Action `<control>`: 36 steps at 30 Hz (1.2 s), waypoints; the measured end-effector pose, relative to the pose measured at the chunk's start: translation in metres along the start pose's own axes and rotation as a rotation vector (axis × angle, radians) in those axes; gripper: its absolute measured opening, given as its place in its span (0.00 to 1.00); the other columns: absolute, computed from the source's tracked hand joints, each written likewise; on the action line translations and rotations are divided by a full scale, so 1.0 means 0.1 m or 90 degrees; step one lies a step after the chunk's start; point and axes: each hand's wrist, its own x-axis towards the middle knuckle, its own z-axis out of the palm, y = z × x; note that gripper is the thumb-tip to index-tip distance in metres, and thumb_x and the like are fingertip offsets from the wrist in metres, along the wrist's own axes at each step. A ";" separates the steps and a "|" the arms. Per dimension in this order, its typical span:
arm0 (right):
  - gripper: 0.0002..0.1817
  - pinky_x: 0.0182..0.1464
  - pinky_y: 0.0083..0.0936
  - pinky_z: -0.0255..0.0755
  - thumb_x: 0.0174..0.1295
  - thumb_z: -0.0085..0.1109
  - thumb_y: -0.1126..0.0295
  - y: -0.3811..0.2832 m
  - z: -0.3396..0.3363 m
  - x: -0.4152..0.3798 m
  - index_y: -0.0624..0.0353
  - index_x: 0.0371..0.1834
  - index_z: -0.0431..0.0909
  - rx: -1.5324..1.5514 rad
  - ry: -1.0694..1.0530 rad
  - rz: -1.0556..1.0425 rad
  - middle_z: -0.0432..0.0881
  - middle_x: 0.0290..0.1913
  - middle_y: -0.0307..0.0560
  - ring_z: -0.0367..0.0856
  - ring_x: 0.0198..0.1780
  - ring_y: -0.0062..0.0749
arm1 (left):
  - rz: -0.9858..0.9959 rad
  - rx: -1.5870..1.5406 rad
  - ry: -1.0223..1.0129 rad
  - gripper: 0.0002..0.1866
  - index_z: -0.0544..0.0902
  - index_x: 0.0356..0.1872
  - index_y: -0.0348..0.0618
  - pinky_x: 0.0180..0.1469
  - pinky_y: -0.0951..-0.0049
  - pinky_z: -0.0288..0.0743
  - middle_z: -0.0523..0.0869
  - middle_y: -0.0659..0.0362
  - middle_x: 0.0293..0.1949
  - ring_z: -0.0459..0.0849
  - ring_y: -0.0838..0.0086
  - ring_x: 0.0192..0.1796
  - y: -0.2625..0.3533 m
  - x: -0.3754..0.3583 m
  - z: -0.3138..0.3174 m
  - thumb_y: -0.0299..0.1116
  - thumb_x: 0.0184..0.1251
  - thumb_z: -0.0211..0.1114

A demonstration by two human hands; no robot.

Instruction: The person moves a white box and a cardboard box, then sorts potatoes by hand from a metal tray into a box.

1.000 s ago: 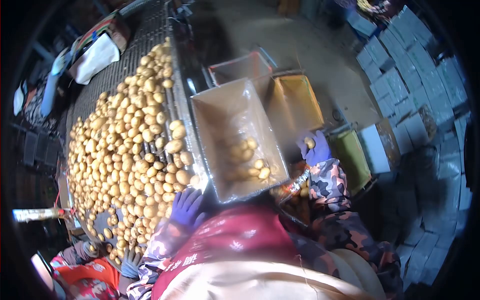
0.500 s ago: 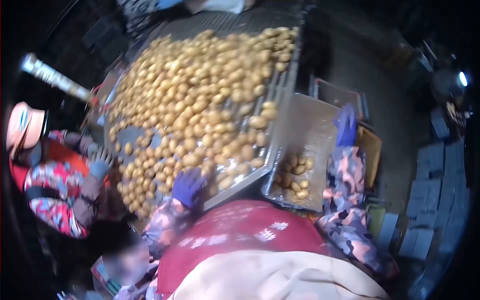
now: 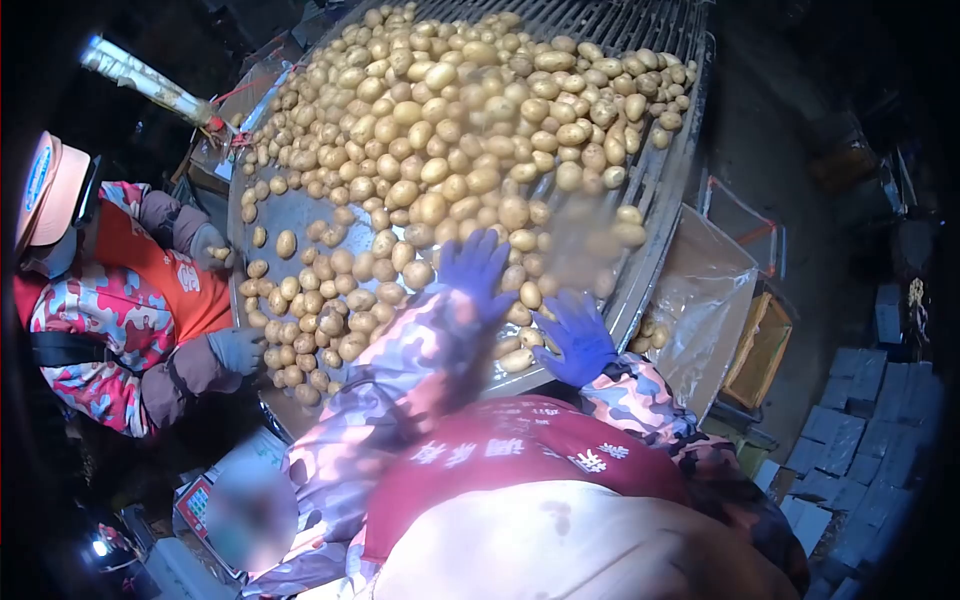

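Many potatoes (image 3: pixel 435 120) lie spread over a slatted metal sorting table (image 3: pixel 655 190). My left hand (image 3: pixel 478 272), in a purple glove, rests among the potatoes with its fingers spread. To the right of it, my right hand (image 3: pixel 577 340), gloved the same way, is open at the near edge of the table, its fingertips beside a few potatoes (image 3: pixel 516 360). I see nothing gripped in either hand. A cardboard box (image 3: pixel 705 270) with a clear plastic liner stands against the table's right side, and some potatoes show inside it, partly behind my right forearm.
At the left a co-worker (image 3: pixel 130 300) in a peach cap has both gloved hands at the table's edge. A wooden crate (image 3: pixel 760 350) stands beyond the lined box. Stacked grey boxes (image 3: pixel 850 430) fill the far right. A blurred patch (image 3: pixel 250 515) sits at lower left.
My right hand has moved left from the lined box to the table's near edge. My left hand has reached farther up among the potatoes. The view has shifted.
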 end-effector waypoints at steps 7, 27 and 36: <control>0.31 0.64 0.39 0.73 0.67 0.62 0.56 0.48 0.00 0.22 0.59 0.69 0.69 0.332 -0.271 0.243 0.76 0.64 0.56 0.76 0.64 0.47 | -0.118 -0.051 -0.229 0.36 0.67 0.74 0.54 0.71 0.41 0.56 0.70 0.52 0.72 0.67 0.55 0.74 -1.02 -0.72 -0.55 0.53 0.67 0.62; 0.30 0.53 0.43 0.77 0.67 0.61 0.65 -0.17 0.35 1.38 0.48 0.73 0.68 0.596 -0.011 0.019 0.69 0.71 0.51 0.80 0.55 0.45 | -0.116 -0.091 0.120 0.34 0.73 0.69 0.42 0.71 0.37 0.56 0.66 0.38 0.72 0.63 0.36 0.72 -0.46 -2.00 -0.65 0.39 0.61 0.71; 0.28 0.57 0.38 0.79 0.71 0.58 0.60 -0.60 -0.14 0.60 0.56 0.72 0.67 1.222 0.077 0.332 0.76 0.62 0.49 0.80 0.57 0.40 | 0.056 -0.149 0.000 0.33 0.76 0.63 0.42 0.70 0.39 0.57 0.74 0.45 0.65 0.71 0.44 0.65 -0.43 -1.60 -0.55 0.46 0.57 0.71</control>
